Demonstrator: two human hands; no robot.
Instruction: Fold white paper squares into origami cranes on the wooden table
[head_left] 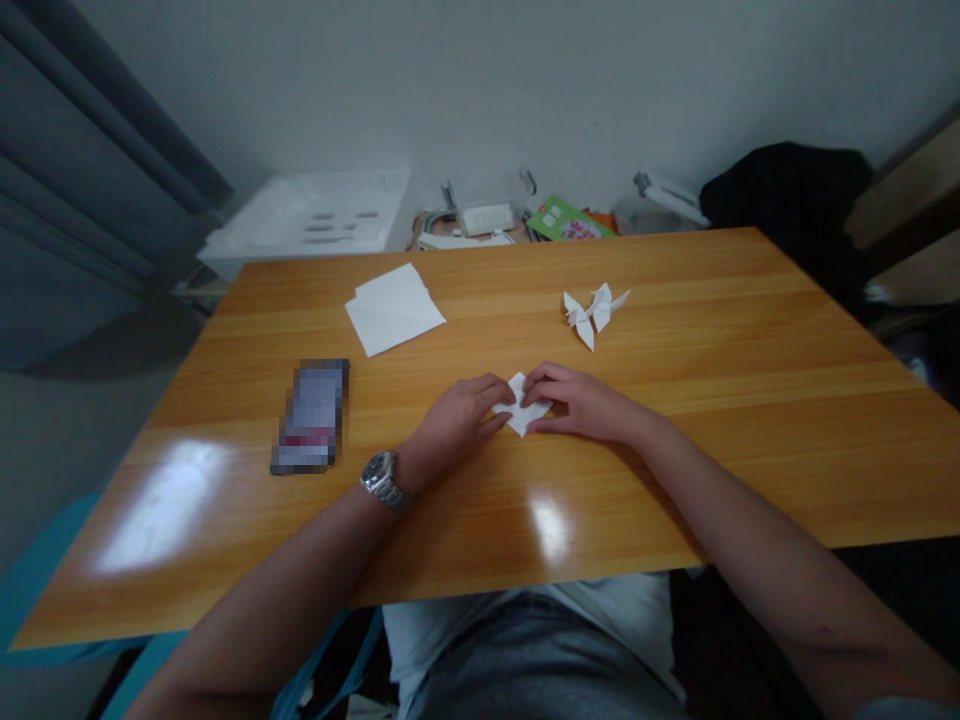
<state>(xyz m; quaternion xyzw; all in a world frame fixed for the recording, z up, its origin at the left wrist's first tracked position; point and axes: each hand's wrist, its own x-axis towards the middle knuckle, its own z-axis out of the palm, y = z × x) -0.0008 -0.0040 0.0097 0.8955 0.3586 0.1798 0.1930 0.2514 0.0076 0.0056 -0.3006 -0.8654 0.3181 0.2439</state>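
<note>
A small folded piece of white paper (pixel 521 412), roughly diamond-shaped, lies on the wooden table (pixel 675 350) between my hands. At its left corner, my left hand (pixel 474 408) closes its thumb and fingers on the edge; a silver watch (pixel 382 478) is on that wrist. From the other side my right hand (pixel 574 402) holds the paper's right part, fingers curled over the top and thumb at the lower edge. Fingertips hide parts of the folds. Beyond my right hand sit white folded paper cranes (pixel 589 318), close together.
Flat white paper sheets (pixel 395 310) lie at the back left. A dark phone (pixel 311 418), its screen blurred, lies left of my arm. Behind the table are a white plastic bin (pixel 315 215), a green booklet (pixel 566 220) and a black item (pixel 784 190).
</note>
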